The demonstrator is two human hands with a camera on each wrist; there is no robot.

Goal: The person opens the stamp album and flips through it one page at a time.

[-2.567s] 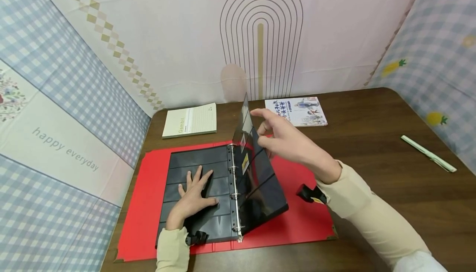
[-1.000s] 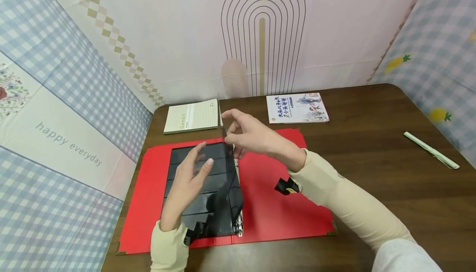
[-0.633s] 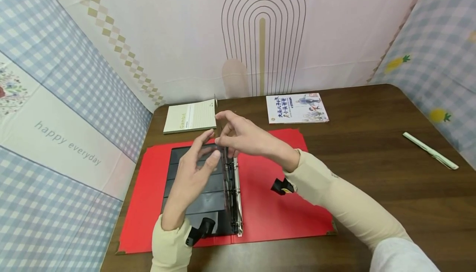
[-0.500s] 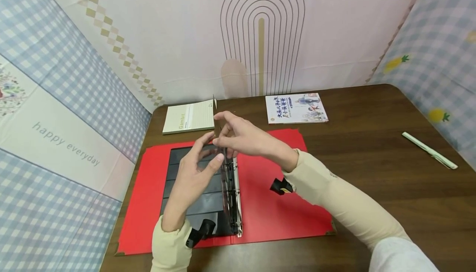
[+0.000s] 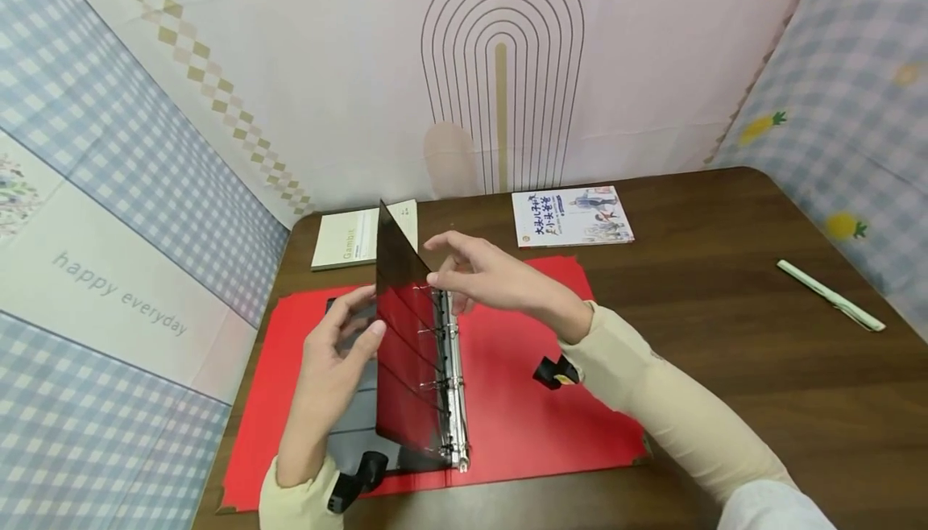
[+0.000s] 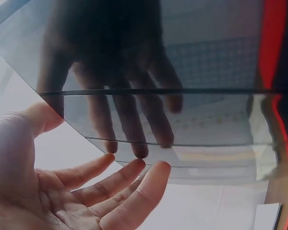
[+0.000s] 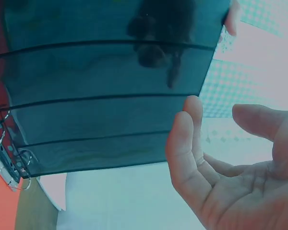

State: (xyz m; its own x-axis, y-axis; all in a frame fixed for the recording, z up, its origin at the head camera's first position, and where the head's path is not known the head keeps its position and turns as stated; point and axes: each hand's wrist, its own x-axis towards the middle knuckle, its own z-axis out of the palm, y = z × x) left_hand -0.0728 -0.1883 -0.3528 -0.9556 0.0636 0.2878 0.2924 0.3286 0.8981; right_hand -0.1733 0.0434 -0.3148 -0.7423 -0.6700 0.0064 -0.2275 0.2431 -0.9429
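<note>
A red ring binder [image 5: 532, 417] lies open on the table with its metal rings [image 5: 455, 385] along the middle. One dark, glossy album page [image 5: 409, 353] with several horizontal strips stands tilted up from the rings. My left hand [image 5: 329, 365] holds its outer edge, thumb on the face towards the rings and fingers behind; in the left wrist view the fingertips come close to their reflections in the page [image 6: 216, 120]. My right hand [image 5: 500, 276] hovers near the page's top inner corner, fingers loosely bent; the right wrist view shows nothing between them. More dark pages [image 5: 351, 417] lie flat beneath on the left.
A cream notebook [image 5: 341, 240] lies at the back left, partly behind the raised page. At the back centre is a picture book [image 5: 573, 216], and a pale green pen [image 5: 830, 295] lies far right. Patterned cloth [image 5: 355, 55] hangs behind the brown table [image 5: 696, 272].
The right hand has carried pages leftward over the rings. My left hand rose from the flat pages, took the raised page's edge and drew it left; the right hand has let go.
</note>
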